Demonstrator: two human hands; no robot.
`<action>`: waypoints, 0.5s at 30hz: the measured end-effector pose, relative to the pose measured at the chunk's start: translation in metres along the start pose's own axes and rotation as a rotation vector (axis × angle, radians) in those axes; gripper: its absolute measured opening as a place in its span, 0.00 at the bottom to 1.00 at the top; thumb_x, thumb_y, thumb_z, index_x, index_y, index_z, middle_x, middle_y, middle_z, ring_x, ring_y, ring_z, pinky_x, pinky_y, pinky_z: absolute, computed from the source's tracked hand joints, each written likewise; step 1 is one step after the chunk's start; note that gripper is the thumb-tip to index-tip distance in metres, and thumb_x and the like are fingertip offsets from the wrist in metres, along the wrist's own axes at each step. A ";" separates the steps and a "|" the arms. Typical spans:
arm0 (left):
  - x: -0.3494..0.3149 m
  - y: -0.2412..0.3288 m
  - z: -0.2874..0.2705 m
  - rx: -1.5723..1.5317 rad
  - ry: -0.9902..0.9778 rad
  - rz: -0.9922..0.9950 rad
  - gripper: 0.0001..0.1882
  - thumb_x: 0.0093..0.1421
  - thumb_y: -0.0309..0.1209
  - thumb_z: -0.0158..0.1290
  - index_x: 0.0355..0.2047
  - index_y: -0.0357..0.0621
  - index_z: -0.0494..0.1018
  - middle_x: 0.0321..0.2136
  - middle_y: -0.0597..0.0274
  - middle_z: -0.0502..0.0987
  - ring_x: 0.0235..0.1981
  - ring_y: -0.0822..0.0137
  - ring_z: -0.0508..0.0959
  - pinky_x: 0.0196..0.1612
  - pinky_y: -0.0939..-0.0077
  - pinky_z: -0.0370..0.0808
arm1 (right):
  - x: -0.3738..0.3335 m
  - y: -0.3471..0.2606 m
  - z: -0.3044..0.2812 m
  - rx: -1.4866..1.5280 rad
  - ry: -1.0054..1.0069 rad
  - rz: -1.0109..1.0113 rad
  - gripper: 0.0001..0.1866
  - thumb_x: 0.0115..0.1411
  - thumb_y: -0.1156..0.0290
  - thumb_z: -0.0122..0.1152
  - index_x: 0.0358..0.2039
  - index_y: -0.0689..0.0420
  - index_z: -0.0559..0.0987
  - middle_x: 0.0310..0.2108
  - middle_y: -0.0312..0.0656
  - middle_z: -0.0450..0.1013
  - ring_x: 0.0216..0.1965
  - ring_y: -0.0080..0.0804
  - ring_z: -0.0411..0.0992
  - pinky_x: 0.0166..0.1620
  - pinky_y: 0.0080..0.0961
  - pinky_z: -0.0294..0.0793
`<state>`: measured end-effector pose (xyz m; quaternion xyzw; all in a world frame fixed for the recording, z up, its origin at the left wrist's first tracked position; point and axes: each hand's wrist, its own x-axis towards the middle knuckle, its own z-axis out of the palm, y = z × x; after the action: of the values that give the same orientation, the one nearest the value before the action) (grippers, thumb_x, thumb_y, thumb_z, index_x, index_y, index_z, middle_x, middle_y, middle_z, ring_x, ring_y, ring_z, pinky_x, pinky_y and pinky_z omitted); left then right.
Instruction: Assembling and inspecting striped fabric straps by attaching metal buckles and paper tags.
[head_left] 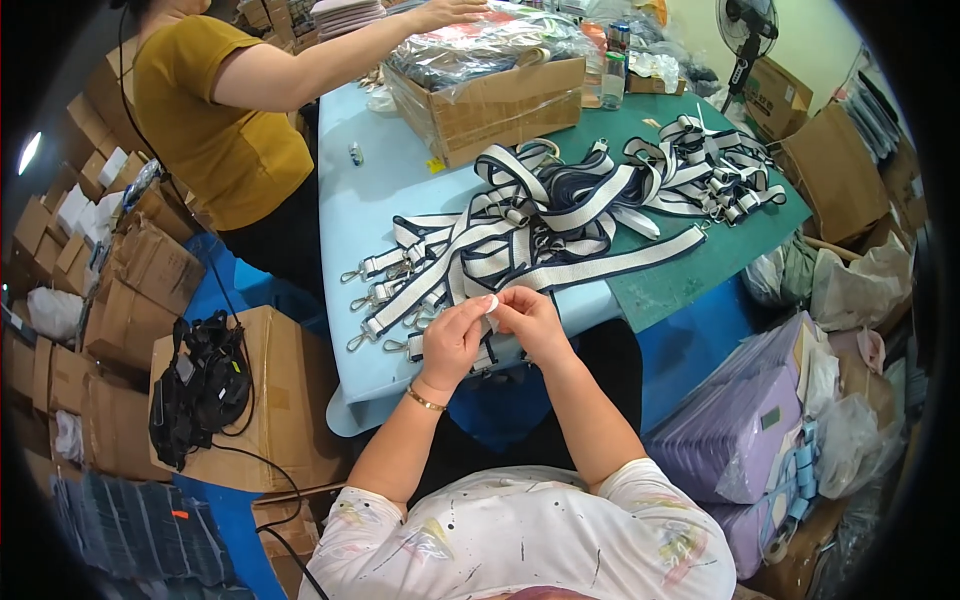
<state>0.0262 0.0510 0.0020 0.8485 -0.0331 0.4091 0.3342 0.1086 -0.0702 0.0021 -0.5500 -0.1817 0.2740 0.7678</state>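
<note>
Watching remotely, I counted one small white piece (490, 304), its shape mostly hidden, pinched narrowly between the fingertips of the left hand (453, 343) and the right hand (534, 322), at the near edge of one pale blue table (347, 215). Beyond lay white woven straps with navy edging (590, 200), too tangled to count, with at least four silver metal clips (362, 303). One brown cardboard carton (515, 108) stood behind; pale blue surface showed along the left edge, one green mat (650, 292) at right.
</note>
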 end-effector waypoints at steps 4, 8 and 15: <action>0.001 0.003 -0.001 0.009 -0.024 0.027 0.15 0.53 0.16 0.50 0.39 0.46 0.76 0.36 0.56 0.79 0.36 0.57 0.80 0.38 0.72 0.77 | -0.002 0.005 -0.002 -0.033 0.029 -0.011 0.07 0.57 0.72 0.61 0.33 0.61 0.75 0.27 0.33 0.73 0.26 0.16 0.68 0.31 0.13 0.68; -0.001 -0.003 0.000 -0.014 -0.016 0.021 0.16 0.52 0.18 0.51 0.41 0.47 0.76 0.38 0.58 0.79 0.36 0.57 0.79 0.37 0.70 0.77 | -0.005 0.004 -0.004 0.043 -0.026 -0.087 0.08 0.57 0.75 0.61 0.36 0.61 0.73 0.28 0.34 0.73 0.27 0.18 0.70 0.33 0.14 0.69; 0.001 -0.003 0.001 -0.008 -0.031 0.079 0.15 0.52 0.18 0.52 0.39 0.46 0.76 0.38 0.58 0.79 0.36 0.58 0.79 0.38 0.70 0.77 | 0.001 0.015 -0.014 0.073 -0.059 -0.101 0.08 0.57 0.78 0.60 0.37 0.60 0.71 0.29 0.36 0.73 0.29 0.20 0.71 0.34 0.16 0.71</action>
<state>0.0283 0.0532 0.0011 0.8515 -0.0735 0.4086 0.3204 0.1143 -0.0760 -0.0164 -0.5033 -0.2216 0.2573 0.7946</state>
